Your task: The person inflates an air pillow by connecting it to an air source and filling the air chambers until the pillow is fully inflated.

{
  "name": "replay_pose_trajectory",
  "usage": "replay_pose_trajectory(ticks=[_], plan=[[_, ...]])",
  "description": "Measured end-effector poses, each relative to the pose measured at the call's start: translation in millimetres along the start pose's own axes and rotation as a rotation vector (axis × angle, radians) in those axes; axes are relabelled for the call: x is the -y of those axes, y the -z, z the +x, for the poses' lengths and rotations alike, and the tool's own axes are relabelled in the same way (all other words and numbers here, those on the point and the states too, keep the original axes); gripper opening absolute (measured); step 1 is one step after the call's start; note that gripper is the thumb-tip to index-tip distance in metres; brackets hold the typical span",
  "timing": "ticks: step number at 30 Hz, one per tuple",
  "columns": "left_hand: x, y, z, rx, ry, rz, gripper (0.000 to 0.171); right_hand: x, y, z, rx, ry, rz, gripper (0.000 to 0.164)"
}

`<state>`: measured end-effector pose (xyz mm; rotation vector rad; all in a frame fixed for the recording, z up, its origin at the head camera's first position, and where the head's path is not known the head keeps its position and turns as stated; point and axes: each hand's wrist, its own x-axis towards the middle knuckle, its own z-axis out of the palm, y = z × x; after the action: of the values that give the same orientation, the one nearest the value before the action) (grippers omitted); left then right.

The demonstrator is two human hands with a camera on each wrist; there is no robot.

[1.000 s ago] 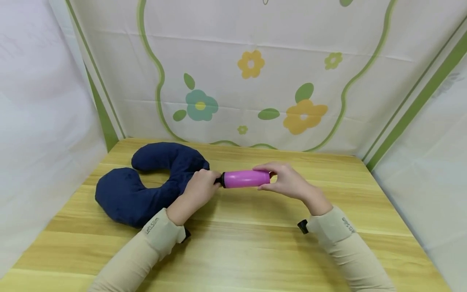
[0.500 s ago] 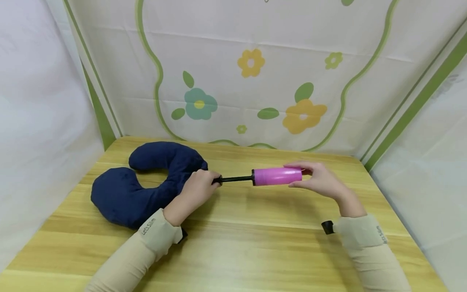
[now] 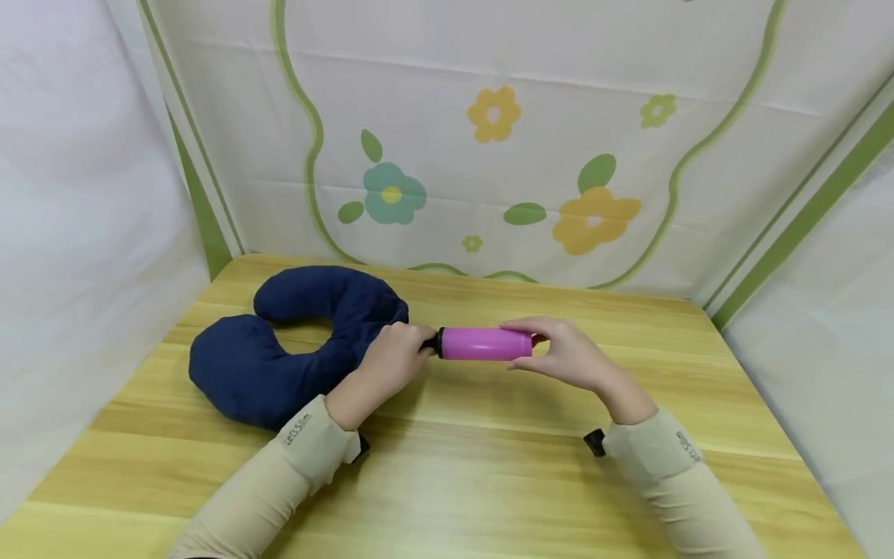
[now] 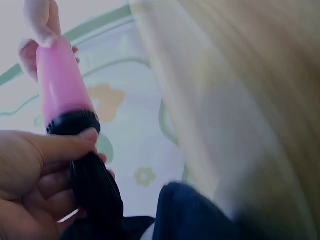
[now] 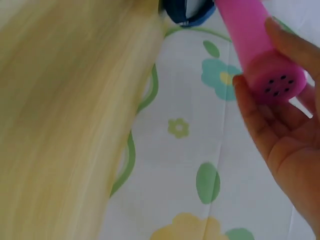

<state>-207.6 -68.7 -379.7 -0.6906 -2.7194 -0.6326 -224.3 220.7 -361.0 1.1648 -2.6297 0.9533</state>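
Note:
A pink hand air pump (image 3: 485, 344) lies level over the table between both hands, its barrel pushed up against its black end. My left hand (image 3: 393, 359) grips the black end piece (image 4: 97, 187) at the pillow's right side, the thumb beside the ribbed black collar (image 4: 75, 122). Around the barrel's far right end curl the thumb and fingers of my right hand (image 3: 569, 359). Several small holes show in that pink end cap (image 5: 280, 86) in the right wrist view. A navy U-shaped neck pillow (image 3: 251, 376) lies left of the pump, partly covered by my left hand and wrist.
The wood-grain table (image 3: 475, 481) reaches back to a white curtain (image 3: 433, 109) printed with flowers. White cloth walls (image 3: 84, 217) stand at both sides. Black wrist cameras (image 3: 594, 442) stick out from the sleeve cuffs.
Half a second ago my right hand had drawn the barrel rightward, baring a thin black rod. Now the barrel is back left against the black end. My left hand has kept its grip.

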Motion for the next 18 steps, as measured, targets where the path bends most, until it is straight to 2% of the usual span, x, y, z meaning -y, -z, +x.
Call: replay_pose_trajectory(ticks=[7, 10, 12, 15, 18], plan=[[5.2, 6.5, 3.1, 0.046, 0.028, -0.031, 0.012, -19.2, 31.5, -20.8, -0.027, -0.122, 0.000, 0.052], [5.5, 6.9, 2.3, 0.052, 0.037, -0.028, 0.010, -22.6, 40.1, -27.5, -0.036, -0.138, 0.000, 0.051], [3.3, 6.3, 1.7, 0.040, 0.018, -0.022, 0.008, -19.4, 37.6, -26.2, -0.026, -0.102, -0.001, 0.051], [-4.5, 4.2, 2.4, 0.023, -0.020, 0.000, 0.007, -8.0, 22.9, -16.7, -0.013, -0.015, -0.017, 0.051], [-10.3, 3.1, 5.5, 0.010, 0.000, 0.006, 0.006, 3.4, 9.4, -5.4, -0.028, 0.035, -0.034, 0.052]])
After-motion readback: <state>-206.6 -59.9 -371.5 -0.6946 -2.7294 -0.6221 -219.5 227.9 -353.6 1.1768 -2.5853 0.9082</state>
